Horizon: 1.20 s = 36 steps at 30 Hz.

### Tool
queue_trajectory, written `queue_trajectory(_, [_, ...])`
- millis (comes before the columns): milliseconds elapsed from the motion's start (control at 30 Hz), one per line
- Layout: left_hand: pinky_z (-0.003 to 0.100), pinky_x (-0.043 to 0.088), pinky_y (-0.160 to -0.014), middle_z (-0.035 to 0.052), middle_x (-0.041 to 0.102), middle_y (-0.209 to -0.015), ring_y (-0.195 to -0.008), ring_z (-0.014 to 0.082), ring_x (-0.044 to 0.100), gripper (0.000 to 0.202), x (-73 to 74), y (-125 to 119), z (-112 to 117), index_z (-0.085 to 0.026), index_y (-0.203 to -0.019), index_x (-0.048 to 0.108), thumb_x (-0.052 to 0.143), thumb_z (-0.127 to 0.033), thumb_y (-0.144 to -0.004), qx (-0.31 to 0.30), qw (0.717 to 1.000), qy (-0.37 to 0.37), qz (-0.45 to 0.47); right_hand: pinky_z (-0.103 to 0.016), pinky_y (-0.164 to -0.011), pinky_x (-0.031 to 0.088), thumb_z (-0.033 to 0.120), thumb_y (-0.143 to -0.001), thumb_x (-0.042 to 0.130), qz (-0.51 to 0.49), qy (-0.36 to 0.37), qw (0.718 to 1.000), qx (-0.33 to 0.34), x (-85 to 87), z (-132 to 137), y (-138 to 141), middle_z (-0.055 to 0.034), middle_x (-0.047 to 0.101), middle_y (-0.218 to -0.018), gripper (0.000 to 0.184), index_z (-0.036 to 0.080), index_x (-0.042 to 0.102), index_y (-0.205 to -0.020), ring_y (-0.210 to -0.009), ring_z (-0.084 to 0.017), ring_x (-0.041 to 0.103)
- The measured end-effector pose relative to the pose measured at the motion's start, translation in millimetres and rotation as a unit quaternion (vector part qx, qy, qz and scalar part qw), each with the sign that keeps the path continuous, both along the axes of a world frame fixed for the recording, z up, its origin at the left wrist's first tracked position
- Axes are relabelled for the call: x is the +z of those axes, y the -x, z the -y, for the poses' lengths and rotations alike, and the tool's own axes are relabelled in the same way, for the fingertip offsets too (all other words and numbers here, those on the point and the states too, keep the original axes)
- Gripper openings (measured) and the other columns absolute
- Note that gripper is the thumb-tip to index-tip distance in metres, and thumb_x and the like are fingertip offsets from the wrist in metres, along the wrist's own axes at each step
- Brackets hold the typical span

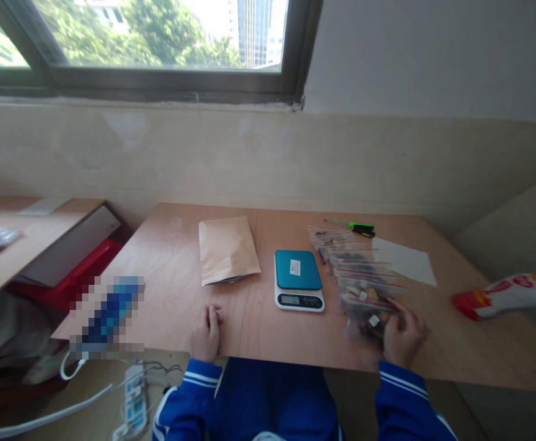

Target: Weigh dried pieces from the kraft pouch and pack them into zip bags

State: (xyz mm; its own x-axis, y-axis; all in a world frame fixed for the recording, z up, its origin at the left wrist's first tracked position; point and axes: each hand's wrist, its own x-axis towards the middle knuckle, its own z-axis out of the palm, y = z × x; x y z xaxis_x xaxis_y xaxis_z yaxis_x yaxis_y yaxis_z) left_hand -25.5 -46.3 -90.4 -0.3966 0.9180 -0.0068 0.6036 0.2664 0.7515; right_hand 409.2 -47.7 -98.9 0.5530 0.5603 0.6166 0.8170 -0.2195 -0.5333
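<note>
Zip bags (pixel 364 288) at the right hand (pixel 403 334) carry unreadable white labels (pixel 374 320).

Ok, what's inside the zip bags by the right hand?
The clear red-topped zip bags hold brown and dark pieces, the nearest with a white label; the right hand touches that bag. Bags behind it are overlapped, their contents mostly hidden.

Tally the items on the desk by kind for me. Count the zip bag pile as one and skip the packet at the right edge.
Envelope: 1
Scale: 1
Screwdriver: 1
Paper sheet: 1
Zip bag pile: 1
Blurred blue item: 1
Total: 6
</note>
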Motion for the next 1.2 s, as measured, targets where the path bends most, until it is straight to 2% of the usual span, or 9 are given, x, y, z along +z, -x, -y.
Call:
queue_trajectory(200, [0.028, 0.045, -0.059, 0.0009, 0.065, -0.069, -0.058, 0.016, 0.061, 0.031, -3.7, 3, -1, -0.021, -0.096, 0.058, 0.036, -0.042, -0.09, 0.009, 0.996, -0.057, 0.071, -0.049, -0.08, 0.037, 0.051, -0.082, 0.041, 0.05, 0.106, 0.993, -0.002, 13.7, 14, 5, -0.0154, 0.059, -0.091, 0.048, 0.017, 0.074, -0.09, -0.089, -0.033, 0.05])
queue_trajectory(300, [0.031, 0.049, -0.063, 0.0058, 0.067, -0.083, -0.067, 0.0177, 0.063, 0.036, 1.0, 3, 1, -0.019, -0.097, 0.057, 0.04, -0.049, -0.087, 0.018, 0.986, -0.132, 0.105, -0.049, -0.078, 0.038, 0.06, -0.082, 0.039, 0.045, 0.174, 0.982, 0.064, 35.5, 24, 2, -0.0131, 0.065, -0.088, 0.052, 0.021, 0.073, -0.078, -0.087, -0.033, 0.055])
queue_trajectory(400, [0.033, 0.05, -0.069, 0.0074, 0.066, -0.086, -0.073, 0.0184, 0.062, 0.036, 17.6, -9, 10, -0.018, -0.094, 0.057, 0.046, -0.051, -0.085, 0.017, 0.975, -0.179, 0.131, -0.046, -0.076, 0.043, 0.063, -0.08, 0.041, -0.005, 0.215, 0.964, 0.155, 69.4, 36, 4, -0.0094, 0.069, -0.084, 0.05, 0.023, 0.071, -0.074, -0.08, -0.029, 0.062])
queue_trajectory(533, [0.029, 0.048, -0.066, 0.004, 0.062, -0.079, -0.068, 0.0148, 0.058, 0.032, 55.8, -50, 33, -0.017, -0.095, 0.056, 0.048, -0.048, -0.088, -0.12, 0.941, -0.133, 0.287, -0.034, -0.065, 0.049, 0.056, -0.08, 0.051, -0.064, 0.237, 0.934, 0.26, 118.2, 47, 39, -0.0067, 0.071, -0.079, 0.038, 0.023, 0.069, -0.075, -0.072, -0.024, 0.066])
queue_trajectory(667, [0.027, 0.046, -0.065, 0.0042, 0.062, -0.078, -0.067, 0.0132, 0.056, 0.033, 89.1, -93, 50, -0.016, -0.093, 0.056, 0.046, -0.048, -0.09, -0.253, 0.879, -0.034, 0.404, -0.03, -0.063, 0.05, 0.041, -0.082, 0.053, -0.09, 0.187, 0.924, 0.321, 144.8, 45, 115, -0.0048, 0.071, -0.075, 0.025, 0.022, 0.068, -0.075, -0.066, -0.02, 0.065])
queue_trajectory(767, [0.027, 0.045, -0.069, 0.0046, 0.062, -0.079, -0.071, 0.0136, 0.056, 0.038, 95.6, -103, 49, -0.016, -0.086, 0.058, 0.042, -0.05, -0.091, -0.291, 0.867, -0.001, 0.404, -0.027, -0.062, 0.051, 0.03, -0.082, 0.054, -0.148, 0.194, 0.883, 0.401, 146.5, 41, 168, -0.0029, 0.072, -0.073, 0.017, 0.022, 0.067, -0.075, -0.064, -0.018, 0.066])
queue_trajectory(867, [0.027, 0.044, -0.068, 0.0017, 0.057, -0.071, -0.069, 0.0133, 0.053, 0.041, 89.1, -97, 44, -0.017, -0.073, 0.053, 0.041, -0.052, -0.091, -0.261, 0.892, 0.004, 0.369, -0.027, -0.064, 0.051, 0.024, -0.081, 0.057, -0.202, 0.217, 0.835, 0.463, 140.6, 40, 200, -0.0019, 0.072, -0.071, 0.014, 0.021, 0.066, -0.071, -0.065, -0.017, 0.067])
queue_trajectory(1000, [0.026, 0.044, -0.067, 0.0, 0.054, -0.073, -0.07, 0.0134, 0.051, 0.037, 80.5, -82, 42, -0.016, -0.08, 0.054, 0.045, -0.051, -0.089, -0.24, 0.91, 0.013, 0.338, -0.027, -0.062, 0.051, 0.025, -0.081, 0.058, -0.266, 0.227, 0.807, 0.477, 130.0, 40, 220, -0.0022, 0.07, -0.067, 0.015, 0.02, 0.062, -0.067, -0.064, -0.017, 0.068])
queue_trajectory(1200, [0.026, 0.044, -0.067, 0.0, 0.055, -0.073, -0.069, 0.0131, 0.052, 0.036, 82.7, -73, 39, -0.016, -0.084, 0.056, 0.045, -0.049, -0.09, -0.243, 0.909, -0.002, 0.338, -0.028, -0.062, 0.053, 0.034, -0.078, 0.064, -0.374, 0.232, 0.761, 0.476, 123.3, 35, 227, -0.0024, 0.069, -0.064, 0.021, 0.019, 0.06, -0.065, -0.063, -0.018, 0.067])
